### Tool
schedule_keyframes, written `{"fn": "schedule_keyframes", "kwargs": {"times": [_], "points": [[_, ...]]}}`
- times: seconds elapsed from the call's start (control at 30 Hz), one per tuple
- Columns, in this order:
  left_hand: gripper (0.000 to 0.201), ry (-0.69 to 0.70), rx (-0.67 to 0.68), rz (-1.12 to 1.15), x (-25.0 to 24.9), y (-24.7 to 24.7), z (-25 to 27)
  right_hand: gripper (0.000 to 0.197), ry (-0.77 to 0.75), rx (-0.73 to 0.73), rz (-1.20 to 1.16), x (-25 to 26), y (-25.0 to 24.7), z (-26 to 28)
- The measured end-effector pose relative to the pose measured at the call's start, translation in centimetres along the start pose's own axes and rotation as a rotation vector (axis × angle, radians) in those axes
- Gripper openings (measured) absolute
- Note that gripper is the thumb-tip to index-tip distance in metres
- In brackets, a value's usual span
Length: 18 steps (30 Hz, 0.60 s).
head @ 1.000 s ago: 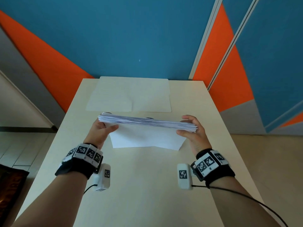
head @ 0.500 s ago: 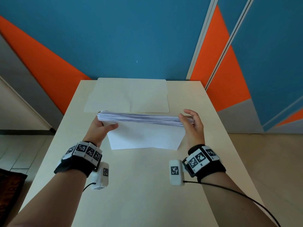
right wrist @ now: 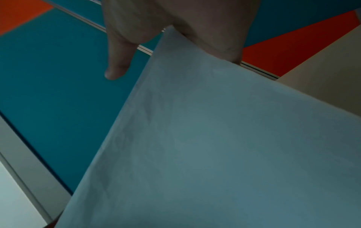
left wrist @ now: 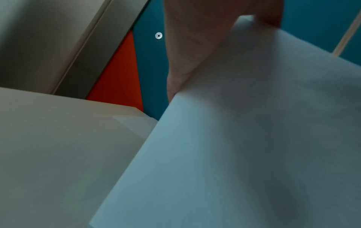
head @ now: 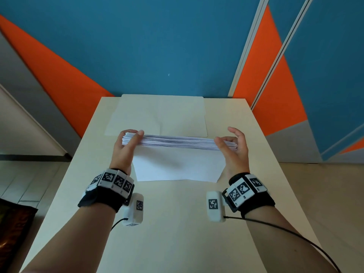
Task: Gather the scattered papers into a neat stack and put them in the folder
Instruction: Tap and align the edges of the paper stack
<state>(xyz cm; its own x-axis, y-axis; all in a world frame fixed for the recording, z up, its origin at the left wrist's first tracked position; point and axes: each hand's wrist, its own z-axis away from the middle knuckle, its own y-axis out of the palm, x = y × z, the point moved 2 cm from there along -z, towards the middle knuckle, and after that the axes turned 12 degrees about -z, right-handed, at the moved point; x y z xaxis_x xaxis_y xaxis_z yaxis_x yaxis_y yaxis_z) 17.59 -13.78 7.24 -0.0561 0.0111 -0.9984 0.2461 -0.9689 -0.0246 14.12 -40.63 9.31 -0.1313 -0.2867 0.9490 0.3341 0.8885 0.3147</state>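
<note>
A thick stack of white papers (head: 177, 162) stands on its long edge on the cream table (head: 177, 223), tilted back a little. My left hand (head: 126, 143) grips its left end, thumb on the near face by the top edge, fingers curled behind. At the other end, my right hand (head: 232, 146) holds the stack with the thumb in front and fingers behind; one finger (right wrist: 117, 64) sticks out free. The open cream folder (head: 157, 115) lies flat at the table's far end, just beyond the stack. The sheets (left wrist: 244, 138) fill much of both wrist views (right wrist: 215, 146).
The table's far edge meets a blue and orange wall (head: 157, 46). Floor drops away on both sides of the narrow table. A dark object (head: 11, 229) lies on the floor at the left. A cable (head: 295, 237) trails from my right wrist.
My left thumb has climbed from the stack's lower face to its top edge. The right hand has shifted along the right end and lifted a finger. The stack stays standing on the table.
</note>
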Motion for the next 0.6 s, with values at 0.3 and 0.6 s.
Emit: {"fn": "schedule_keyframes", "kwargs": {"times": [0.3, 0.6], "points": [[0.017, 0.017, -0.054, -0.040, -0.3, 0.2, 0.0, 0.032, 0.000, -0.025, 0.011, -0.2, 0.3, -0.5], [0.036, 0.003, -0.250, -0.105, -0.2, 0.7, -0.1, 0.038, -0.126, -0.139, 0.101, -1.1, 0.7, -0.9]]}}
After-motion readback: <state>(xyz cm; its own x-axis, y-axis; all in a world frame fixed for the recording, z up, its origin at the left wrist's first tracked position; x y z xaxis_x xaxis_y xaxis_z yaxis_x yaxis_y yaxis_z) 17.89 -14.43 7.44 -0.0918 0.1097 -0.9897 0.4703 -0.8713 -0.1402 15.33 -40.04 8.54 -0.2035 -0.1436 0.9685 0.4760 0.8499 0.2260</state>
